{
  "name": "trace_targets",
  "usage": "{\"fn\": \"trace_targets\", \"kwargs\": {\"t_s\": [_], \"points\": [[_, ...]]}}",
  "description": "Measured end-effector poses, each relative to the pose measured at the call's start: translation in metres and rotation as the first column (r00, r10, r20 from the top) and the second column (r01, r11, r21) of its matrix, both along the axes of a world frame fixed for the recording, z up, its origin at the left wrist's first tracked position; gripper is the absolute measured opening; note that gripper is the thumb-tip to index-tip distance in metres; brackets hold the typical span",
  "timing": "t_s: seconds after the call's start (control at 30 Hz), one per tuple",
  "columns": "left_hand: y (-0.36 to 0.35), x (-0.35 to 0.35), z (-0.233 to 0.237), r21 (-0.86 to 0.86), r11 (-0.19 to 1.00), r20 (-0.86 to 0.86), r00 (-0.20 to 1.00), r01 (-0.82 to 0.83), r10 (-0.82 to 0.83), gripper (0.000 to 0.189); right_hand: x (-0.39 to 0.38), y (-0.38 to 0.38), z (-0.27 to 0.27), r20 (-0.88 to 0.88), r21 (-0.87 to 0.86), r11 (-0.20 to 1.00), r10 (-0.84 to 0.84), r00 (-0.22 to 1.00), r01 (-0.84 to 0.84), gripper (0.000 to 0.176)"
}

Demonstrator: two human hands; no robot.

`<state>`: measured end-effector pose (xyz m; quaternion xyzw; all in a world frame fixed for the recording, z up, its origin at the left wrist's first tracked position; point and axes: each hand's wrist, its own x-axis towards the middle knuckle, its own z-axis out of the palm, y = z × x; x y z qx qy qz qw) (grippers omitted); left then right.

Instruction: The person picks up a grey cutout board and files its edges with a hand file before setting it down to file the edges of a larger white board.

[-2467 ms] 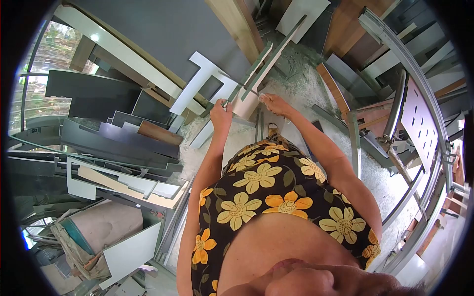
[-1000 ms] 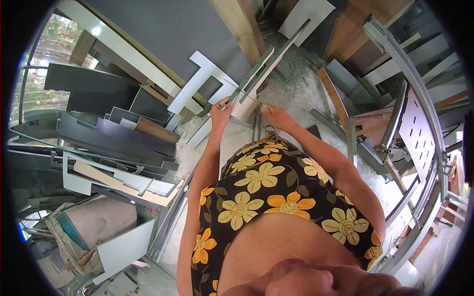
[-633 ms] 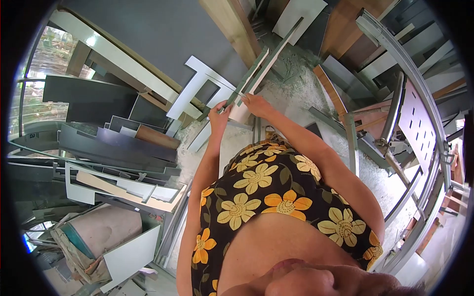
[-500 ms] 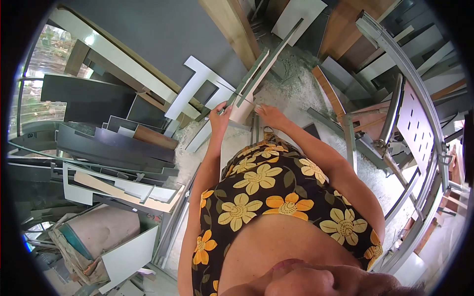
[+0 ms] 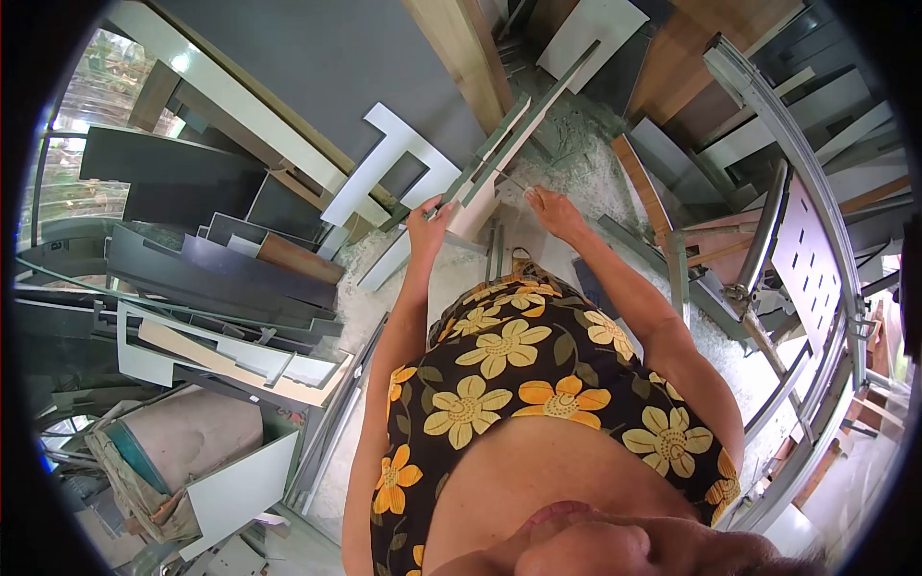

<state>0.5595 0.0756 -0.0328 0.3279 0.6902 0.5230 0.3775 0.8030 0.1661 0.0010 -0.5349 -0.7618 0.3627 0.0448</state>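
A long, narrow grey-green board with a slot along it slants away from me. My left hand is closed around its near end. My right hand is closed in a pinch to the right of the board. From its fingertips a thin dark rod runs up and left to the board's edge; its exact kind is too fine to make out. Behind my left hand leans a white cut-out panel with a rectangular notch. Below the board, a pale block-like piece is partly hidden.
Stacks of dark offcut panels lean at the left. A large grey sheet and a wooden plank stand ahead. A metal frame curves along the right. A wrapped roll lies at lower left, above dusty floor.
My right hand has moved right and slightly up, away from the board, and the thin rod has shifted with it. My left hand stays at the board's near end.
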Motion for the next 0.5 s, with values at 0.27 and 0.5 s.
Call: {"fn": "trace_targets", "kwargs": {"t_s": [0.27, 0.5], "points": [[0.001, -0.001, -0.010, 0.029, 0.999, -0.026, 1.000, 0.017, -0.016, 0.033, -0.035, 0.031, -0.020, -0.055, 0.043, 0.995, 0.088, 0.995, -0.086, 0.045], [0.001, -0.004, -0.001, 0.014, 1.000, 0.000, 1.000, -0.013, 0.013, 0.033, -0.018, 0.010, -0.017, -0.044, 0.044, 0.996, 0.074, 0.996, -0.072, 0.046]]}}
